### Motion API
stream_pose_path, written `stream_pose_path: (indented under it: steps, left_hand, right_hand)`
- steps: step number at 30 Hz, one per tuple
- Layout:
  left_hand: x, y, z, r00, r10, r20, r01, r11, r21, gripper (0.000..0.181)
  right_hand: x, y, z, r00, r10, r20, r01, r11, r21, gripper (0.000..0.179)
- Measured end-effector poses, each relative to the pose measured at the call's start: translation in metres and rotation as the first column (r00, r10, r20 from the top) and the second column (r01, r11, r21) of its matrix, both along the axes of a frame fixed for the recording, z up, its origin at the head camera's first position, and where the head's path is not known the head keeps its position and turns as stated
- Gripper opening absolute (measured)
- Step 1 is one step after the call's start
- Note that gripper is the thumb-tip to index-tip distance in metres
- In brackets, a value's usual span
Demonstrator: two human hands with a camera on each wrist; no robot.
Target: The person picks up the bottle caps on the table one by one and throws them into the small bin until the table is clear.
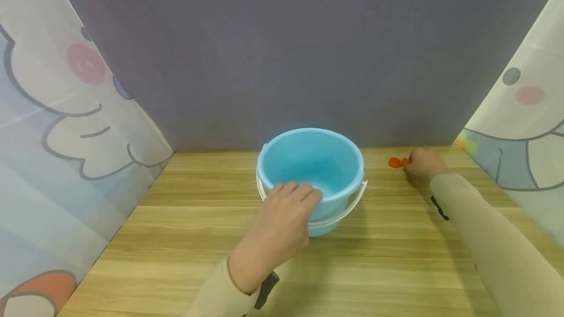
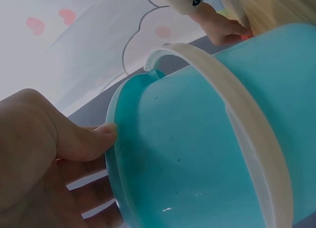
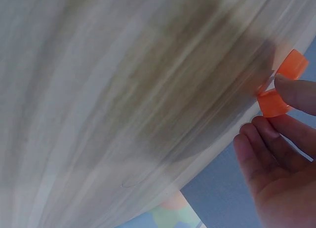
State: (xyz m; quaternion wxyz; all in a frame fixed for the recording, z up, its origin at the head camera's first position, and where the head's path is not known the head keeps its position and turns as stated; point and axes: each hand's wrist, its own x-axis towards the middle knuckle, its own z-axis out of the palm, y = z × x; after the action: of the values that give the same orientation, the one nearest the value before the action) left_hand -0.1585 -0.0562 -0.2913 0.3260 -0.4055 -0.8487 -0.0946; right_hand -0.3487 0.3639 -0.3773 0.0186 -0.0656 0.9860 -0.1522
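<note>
A light blue bucket (image 1: 310, 160) stands upright on the wooden table, its white handle (image 2: 256, 134) hanging down on the near side. My left hand (image 1: 282, 221) grips the near rim, with the thumb (image 2: 89, 141) on the outer wall and the fingers over the edge. To the right of the bucket, my right hand (image 1: 425, 164) is low at the table. Its thumb and index finger pinch a small orange cap-like piece (image 3: 274, 103). Right beside that lies a second orange cap-like piece (image 3: 293, 64), also on the right in the head view.
A dark grey panel (image 1: 308, 53) rises behind the table (image 1: 185, 238). Pale curtains with cartoon figures, a left curtain (image 1: 66, 136) and a right curtain (image 1: 524, 126), line the sides. The bucket stands between my two hands.
</note>
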Motion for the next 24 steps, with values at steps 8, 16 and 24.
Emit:
stream_pose_path:
  steps: [8, 16, 24]
  left_hand:
    - [0.0016, 0.0005, 0.0006, 1.0, 0.004, 0.019, -0.004, 1.0, -0.012, 0.044]
    - [0.0015, 0.0013, -0.0001, 1.0, 0.008, -0.003, -0.008, 1.0, -0.01, 0.044]
    - [0.0011, 0.0004, 0.0001, 1.0, 0.01, -0.012, -0.01, 1.0, -0.012, 0.043]
  right_hand:
    - [0.0016, -0.0065, 0.0014, 1.0, -0.024, 0.02, 0.024, 1.0, -0.017, 0.029]
    - [0.0016, -0.0061, 0.0019, 0.998, -0.04, 0.04, 0.041, 0.999, -0.018, 0.023]
    - [0.0064, -0.0065, 0.0036, 1.0, -0.02, -0.013, 0.019, 0.999, -0.028, 0.027]
